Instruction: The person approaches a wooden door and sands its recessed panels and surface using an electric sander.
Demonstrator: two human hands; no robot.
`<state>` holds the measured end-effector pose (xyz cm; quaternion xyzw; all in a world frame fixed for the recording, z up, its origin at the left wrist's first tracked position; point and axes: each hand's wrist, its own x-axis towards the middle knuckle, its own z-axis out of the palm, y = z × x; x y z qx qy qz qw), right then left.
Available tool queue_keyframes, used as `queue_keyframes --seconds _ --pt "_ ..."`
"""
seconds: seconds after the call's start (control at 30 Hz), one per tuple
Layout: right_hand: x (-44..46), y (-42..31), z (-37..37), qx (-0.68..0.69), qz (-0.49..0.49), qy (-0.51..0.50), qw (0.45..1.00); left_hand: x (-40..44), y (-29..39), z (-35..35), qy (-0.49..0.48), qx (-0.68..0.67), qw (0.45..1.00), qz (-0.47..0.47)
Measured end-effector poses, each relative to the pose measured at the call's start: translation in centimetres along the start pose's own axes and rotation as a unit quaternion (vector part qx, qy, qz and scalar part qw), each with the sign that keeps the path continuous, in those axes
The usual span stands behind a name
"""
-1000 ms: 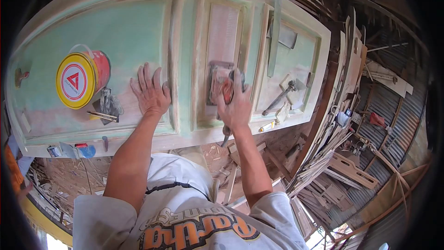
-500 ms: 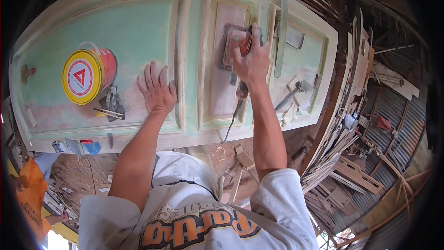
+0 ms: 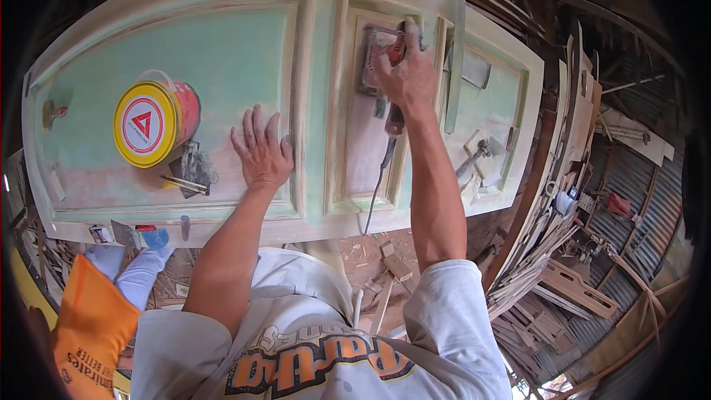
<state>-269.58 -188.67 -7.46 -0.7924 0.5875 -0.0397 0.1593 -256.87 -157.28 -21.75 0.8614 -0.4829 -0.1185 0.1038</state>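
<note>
A red electric sander (image 3: 375, 44) rests on the narrow middle panel of a wooden door (image 3: 315, 96) that lies flat, with pale green and pinkish filler on it. Wrapped over the sander's body is my right hand (image 3: 412, 78); the power cord (image 3: 382, 178) trails toward me off the door's near edge. My left hand (image 3: 265, 154) lies flat on the large left panel, fingers spread, beside its raised moulding. Left of it stands a red can with a yellow-rimmed lid (image 3: 144, 124). Dark putty-stained scrapers and thin sticks (image 3: 194, 170) lie between can and hand.
A long flat strip (image 3: 455, 59) crosses the right panel, near a grey sheet (image 3: 470, 70) and a hammer-like tool (image 3: 474, 157). Small tools (image 3: 152, 238) line the near edge. A person in orange (image 3: 96, 318) is at lower left. Wood offcuts (image 3: 529, 270) pile up on the right.
My right hand and the sander have moved slightly toward the far edge of the panel. The person in orange has come further into view. My left hand stays flat on the door.
</note>
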Motion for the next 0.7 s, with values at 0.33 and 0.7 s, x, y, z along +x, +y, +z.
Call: queue_keyframes --seconds 0.33,0.7 --pt "3.1 2.0 2.7 0.024 -0.161 0.069 0.984 -0.4 -0.3 1.1 -0.023 -0.039 0.999 -0.001" --pt "3.0 4.4 3.1 0.1 -0.108 0.047 0.988 -0.3 -0.7 -2.4 -0.064 -0.008 0.998 -0.007"
